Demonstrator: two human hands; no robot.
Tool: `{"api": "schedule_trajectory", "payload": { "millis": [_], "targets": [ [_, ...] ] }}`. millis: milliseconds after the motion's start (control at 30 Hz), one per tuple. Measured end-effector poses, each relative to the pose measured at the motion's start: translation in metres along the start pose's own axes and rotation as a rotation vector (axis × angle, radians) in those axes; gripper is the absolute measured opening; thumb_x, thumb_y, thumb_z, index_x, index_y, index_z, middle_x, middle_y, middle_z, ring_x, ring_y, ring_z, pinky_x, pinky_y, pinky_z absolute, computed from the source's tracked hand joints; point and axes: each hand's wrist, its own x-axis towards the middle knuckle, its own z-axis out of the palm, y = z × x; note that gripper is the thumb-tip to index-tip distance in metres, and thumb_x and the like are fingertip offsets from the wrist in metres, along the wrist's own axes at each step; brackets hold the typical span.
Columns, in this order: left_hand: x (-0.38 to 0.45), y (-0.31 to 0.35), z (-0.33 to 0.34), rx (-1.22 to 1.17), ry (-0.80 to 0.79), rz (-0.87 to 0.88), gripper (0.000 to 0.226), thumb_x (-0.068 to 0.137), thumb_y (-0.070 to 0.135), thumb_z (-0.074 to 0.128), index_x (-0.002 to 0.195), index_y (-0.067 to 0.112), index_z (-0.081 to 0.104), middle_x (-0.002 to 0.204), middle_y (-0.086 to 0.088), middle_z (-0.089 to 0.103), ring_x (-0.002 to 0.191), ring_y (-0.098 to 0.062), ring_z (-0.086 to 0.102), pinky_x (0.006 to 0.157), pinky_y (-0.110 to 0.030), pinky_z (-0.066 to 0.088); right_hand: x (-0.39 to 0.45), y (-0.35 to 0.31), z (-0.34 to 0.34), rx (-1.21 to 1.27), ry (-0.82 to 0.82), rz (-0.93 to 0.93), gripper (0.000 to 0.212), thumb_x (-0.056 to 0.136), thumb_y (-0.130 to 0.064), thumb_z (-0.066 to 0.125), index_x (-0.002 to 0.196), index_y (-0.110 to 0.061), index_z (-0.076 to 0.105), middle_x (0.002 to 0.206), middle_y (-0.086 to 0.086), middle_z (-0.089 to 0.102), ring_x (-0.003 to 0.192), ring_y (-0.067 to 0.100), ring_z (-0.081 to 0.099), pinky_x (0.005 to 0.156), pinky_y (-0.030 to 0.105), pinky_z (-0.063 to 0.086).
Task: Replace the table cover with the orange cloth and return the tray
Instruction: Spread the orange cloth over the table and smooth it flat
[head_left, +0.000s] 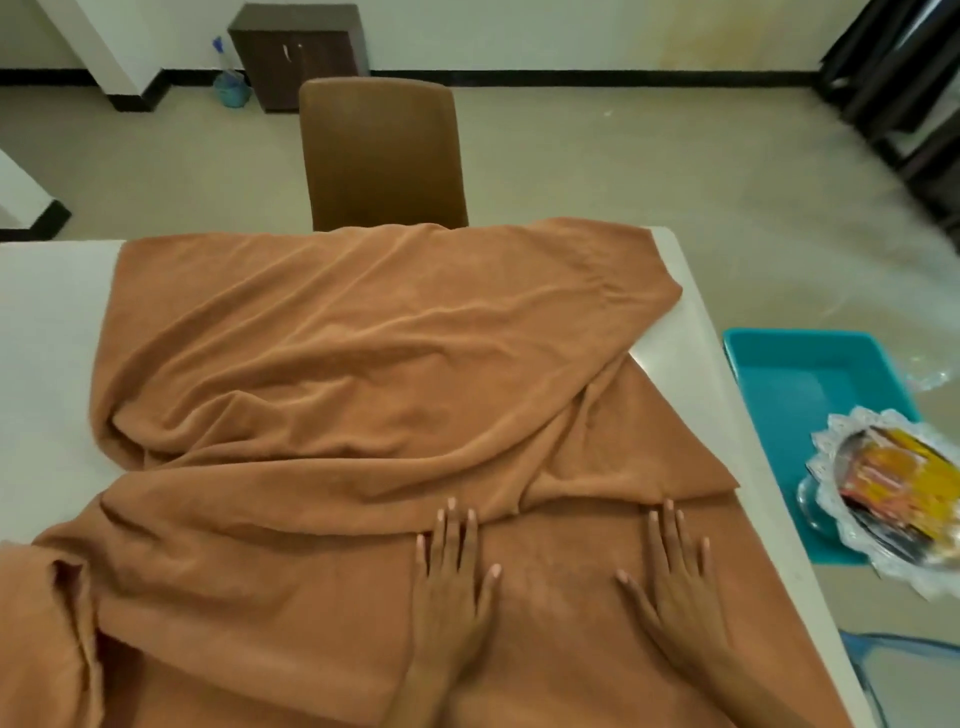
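1. Both our hands lie flat on the orange cloth (363, 364), palms down, fingers spread and straight, gripping nothing. Left hand (453, 577); right hand (675, 577), set apart from each other on the near part of the cloth.
2. The cloth sits on the white table (47, 322), bunched and folded over on itself. A thick fold crosses just beyond our fingertips; a rolled edge lies to the near left. Bare tabletop shows on the left and along the right edge.
3. Step in hand, as we judge it: smoothing and spreading the cloth to cover the table.
4. To do it well: press lightly and sweep outward from the middle, so wrinkles travel toward the edges. The doubled-over part beyond the fingertips likely needs lifting and unfolding first; pressing alone would only flatten the crease in.
5. Mind the right side: the cloth runs slantwise there, so pull the far corner square to the table edge.
6. The teal tray (795, 384) lies off the table, low on the right, well apart from our right hand. A lace-edged dish (878, 493) with bright packets rests in its near end.
7. The tray's return is not yet done. A brown chair (382, 156) stands at the far side.
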Motion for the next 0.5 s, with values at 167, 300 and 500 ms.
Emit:
{"api": "schedule_trajectory", "payload": {
  "millis": [167, 300, 500],
  "targets": [
    [-0.014, -0.010, 0.004, 0.015, 0.020, -0.019, 0.066, 0.092, 0.051, 0.032, 0.149, 0.018, 0.028, 0.158, -0.010, 0.012, 0.146, -0.023, 0.010, 0.112, -0.048, 0.014, -0.043, 0.015, 0.004, 0.020, 0.026, -0.061, 0.065, 0.095, -0.060, 0.016, 0.148, -0.022, 0.026, 0.157, 0.002, 0.018, 0.141, 0.022, 0.022, 0.112, 0.042, 0.013],
    [-0.022, 0.006, 0.007, 0.016, 0.028, -0.079, 0.062, 0.096, 0.049, 0.020, 0.148, 0.017, 0.030, 0.158, -0.012, 0.013, 0.145, -0.026, 0.012, 0.111, -0.050, 0.017, -0.052, 0.025, -0.005, 0.108, 0.105, -0.020, 0.057, 0.097, -0.054, 0.019, 0.146, -0.026, 0.024, 0.153, 0.003, 0.029, 0.133, 0.023, 0.038, 0.112, 0.040, 0.022],
    [-0.055, 0.096, 0.023, -0.078, -0.023, 0.046, 0.061, 0.099, 0.050, 0.012, 0.148, 0.018, 0.029, 0.157, -0.011, 0.017, 0.144, -0.025, 0.012, 0.113, -0.042, 0.005, -0.054, 0.057, -0.010, 0.248, 0.200, 0.256, 0.066, 0.093, -0.053, 0.018, 0.144, -0.013, 0.030, 0.151, 0.013, 0.030, 0.138, 0.029, 0.030, 0.115, 0.046, 0.018]
  ]
}}
